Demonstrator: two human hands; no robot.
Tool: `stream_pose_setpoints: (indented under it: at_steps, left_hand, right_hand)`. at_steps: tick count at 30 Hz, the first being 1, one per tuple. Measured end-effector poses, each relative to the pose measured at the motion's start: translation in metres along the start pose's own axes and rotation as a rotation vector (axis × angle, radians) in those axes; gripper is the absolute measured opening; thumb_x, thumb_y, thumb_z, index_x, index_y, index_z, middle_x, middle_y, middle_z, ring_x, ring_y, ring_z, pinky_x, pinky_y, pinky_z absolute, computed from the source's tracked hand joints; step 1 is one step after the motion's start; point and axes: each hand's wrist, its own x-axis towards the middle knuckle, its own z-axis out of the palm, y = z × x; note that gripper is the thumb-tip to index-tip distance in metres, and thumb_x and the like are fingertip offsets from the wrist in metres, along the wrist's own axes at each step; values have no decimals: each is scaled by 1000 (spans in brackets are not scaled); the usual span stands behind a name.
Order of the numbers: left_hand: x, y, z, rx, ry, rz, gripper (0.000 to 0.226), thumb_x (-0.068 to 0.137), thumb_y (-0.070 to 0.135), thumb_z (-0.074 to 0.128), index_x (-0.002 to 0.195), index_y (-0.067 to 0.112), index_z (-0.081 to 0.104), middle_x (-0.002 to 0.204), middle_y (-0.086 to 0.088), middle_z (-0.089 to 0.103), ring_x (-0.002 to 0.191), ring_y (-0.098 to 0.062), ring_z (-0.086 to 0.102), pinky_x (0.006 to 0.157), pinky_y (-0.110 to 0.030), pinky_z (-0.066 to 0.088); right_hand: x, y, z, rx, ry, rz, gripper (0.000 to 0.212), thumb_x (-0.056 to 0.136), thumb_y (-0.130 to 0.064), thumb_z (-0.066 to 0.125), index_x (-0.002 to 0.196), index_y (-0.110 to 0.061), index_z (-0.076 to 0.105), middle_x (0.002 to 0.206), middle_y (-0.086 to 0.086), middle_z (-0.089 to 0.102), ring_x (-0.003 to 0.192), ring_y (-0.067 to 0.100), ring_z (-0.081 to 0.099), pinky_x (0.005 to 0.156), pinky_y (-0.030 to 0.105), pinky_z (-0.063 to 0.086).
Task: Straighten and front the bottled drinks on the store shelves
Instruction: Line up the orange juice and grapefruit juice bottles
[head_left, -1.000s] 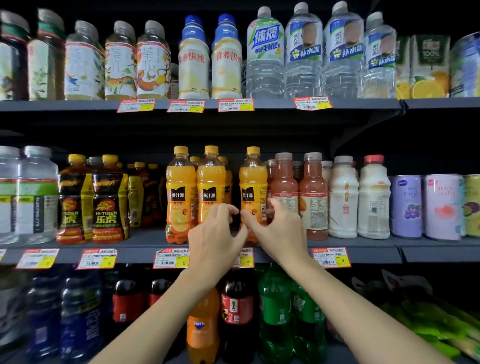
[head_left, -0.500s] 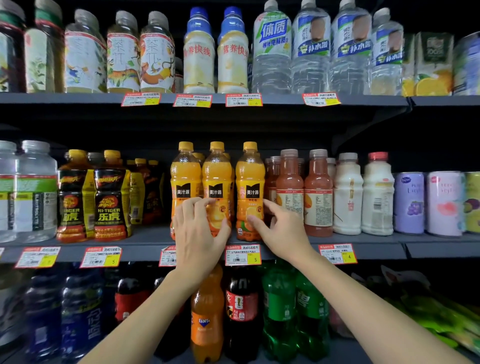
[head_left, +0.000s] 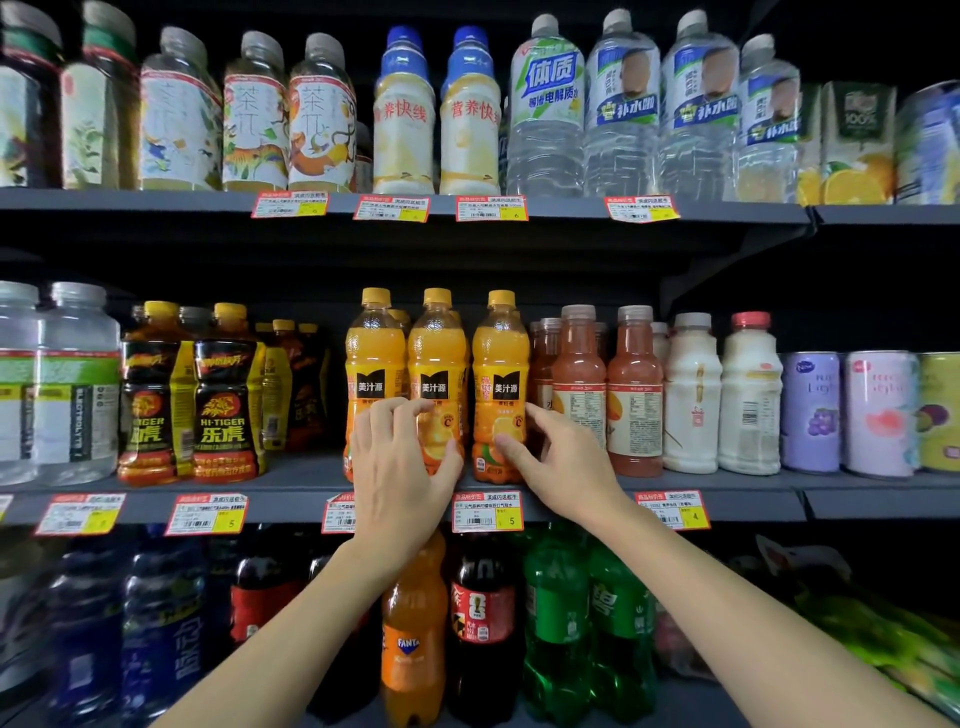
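Observation:
Three orange juice bottles with yellow caps stand in a row at the front of the middle shelf (head_left: 291, 467). My left hand (head_left: 400, 467) wraps round the lower part of the middle orange bottle (head_left: 436, 364), fingers also across the left orange bottle (head_left: 374, 358). My right hand (head_left: 561, 462) grips the base of the right orange bottle (head_left: 501, 364), thumb on its front and fingers on its right side. All three black labels face forward. More orange bottles stand behind them, mostly hidden.
Hi-Tiger bottles (head_left: 223, 395) stand to the left, reddish juice bottles (head_left: 579, 384) touch the right side, then white bottles (head_left: 691, 395) and cans (head_left: 878, 415). Tea, milk and water bottles fill the top shelf; soda bottles (head_left: 415, 634) stand below. Price tags (head_left: 485, 512) hang on the shelf edges.
The right orange bottle has turned so its black label faces front, and it stands closer to the other two. My left hand shifted from the gap onto the middle bottle.

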Motion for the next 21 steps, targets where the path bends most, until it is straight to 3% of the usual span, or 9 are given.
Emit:
stream_pose_setpoints:
  at_steps: [2, 4, 6, 8, 12, 14, 16, 18, 21]
  left_hand:
    - [-2, 7, -1, -39, 54, 55, 38, 85, 23, 74, 118, 14, 58, 116, -4, 54, 110, -17, 46, 94, -24, 29]
    - [-4, 21, 2, -129, 73, 145, 32, 85, 17, 73, 113, 12, 59, 113, -3, 53, 106, -11, 43, 91, -21, 33]
    - [-5, 43, 9, -243, 14, 232, 27, 86, 12, 71, 111, 11, 60, 111, -2, 53, 106, -8, 44, 93, -17, 36]
    - [-7, 68, 18, -332, -105, 262, 26, 88, 11, 69, 114, 10, 62, 113, -1, 55, 108, -10, 50, 96, -17, 40]
    - [-6, 112, 45, -329, -318, 108, 44, 90, 14, 67, 132, 9, 53, 126, -3, 54, 119, -16, 50, 103, -21, 40]
    - [-3, 128, 58, -341, -358, -36, 52, 90, 17, 67, 137, 10, 44, 129, -5, 50, 120, -18, 50, 97, -20, 39]
    - [2, 137, 71, -285, -392, -175, 65, 91, 25, 68, 144, 8, 34, 131, -8, 48, 121, -23, 52, 95, -28, 44]
    - [6, 140, 80, -183, -428, -283, 80, 93, 35, 67, 151, 3, 23, 137, -12, 49, 123, -27, 54, 95, -35, 46]
    - [6, 140, 90, -52, -475, -329, 84, 97, 41, 60, 155, 0, 15, 140, -15, 52, 123, -30, 57, 95, -38, 47]
  right_hand:
    - [-4, 3, -5, -19, 95, -2, 69, 86, -76, 49, 132, -27, 62, 107, -18, 63, 95, 0, 57, 76, 27, 48]
    - [-10, 12, -14, -48, 263, 1, 46, 88, -68, 52, 115, -32, 64, 90, -20, 56, 80, -4, 52, 63, 23, 39]
    - [-15, 27, -27, -121, 429, 40, 28, 90, -56, 59, 106, -33, 58, 88, -17, 51, 77, 6, 54, 63, 27, 35]
    - [-17, 44, -42, -177, 526, 90, 32, 88, -51, 65, 106, -28, 52, 95, -11, 49, 80, 16, 57, 63, 30, 38]
    - [-17, 64, -57, -290, 466, 182, 57, 82, -61, 65, 121, -23, 47, 114, -2, 50, 89, 22, 60, 64, 31, 38]
    - [-17, 68, -56, -292, 446, 222, 64, 80, -64, 63, 126, -23, 44, 118, -1, 51, 93, 24, 61, 67, 34, 42]
    - [-18, 70, -54, -291, 445, 270, 68, 81, -68, 60, 129, -23, 45, 120, -1, 54, 96, 24, 62, 72, 37, 46]
    - [-18, 71, -53, -316, 430, 311, 65, 82, -72, 55, 126, -24, 50, 118, -1, 56, 96, 25, 63, 75, 39, 49]
    - [-17, 74, -54, -387, 389, 357, 64, 83, -78, 48, 113, -23, 62, 108, 0, 59, 91, 26, 65, 76, 40, 52]
